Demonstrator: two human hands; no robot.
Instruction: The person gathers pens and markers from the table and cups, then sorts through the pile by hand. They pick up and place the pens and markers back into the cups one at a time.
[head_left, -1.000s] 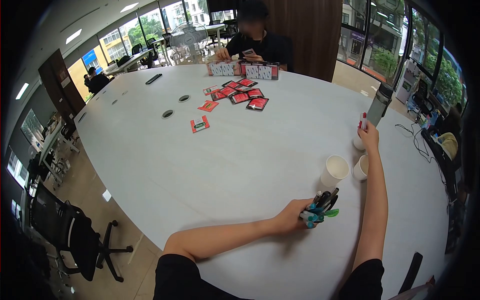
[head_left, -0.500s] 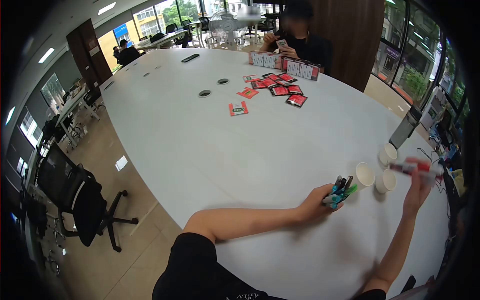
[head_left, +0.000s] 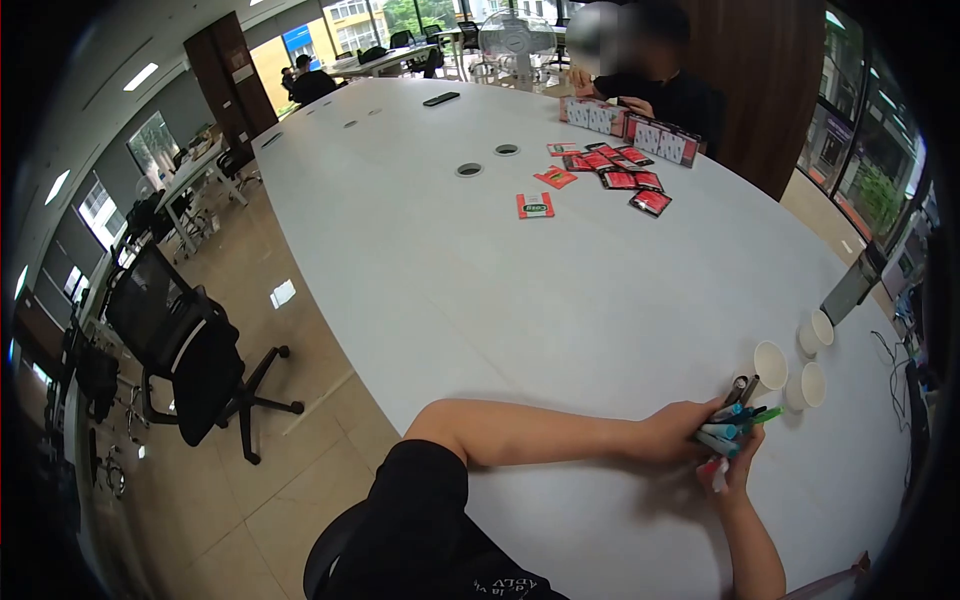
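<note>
My left hand [head_left: 682,430] is closed round a bundle of pens and markers [head_left: 728,428], some with teal, black and green parts. Against the bundle's right side, my right hand [head_left: 738,468] has its fingers bent, with a red and white item [head_left: 713,474] in its grip. Just beyond the hands stand three white cups: one [head_left: 770,366] nearest the pens, one [head_left: 806,386] to its right and one [head_left: 816,332] farther back. The two hands touch or nearly touch at the pens.
A grey bottle [head_left: 853,287] stands behind the cups, near cables. Red packets [head_left: 618,180] and card boxes [head_left: 662,139] lie farther back, before a seated person [head_left: 672,90]. A black chair [head_left: 190,345] is on the floor at left.
My right hand has come from beyond the cups to the pens, bringing the red and white item down. The view has shifted, so the table's things appear farther right.
</note>
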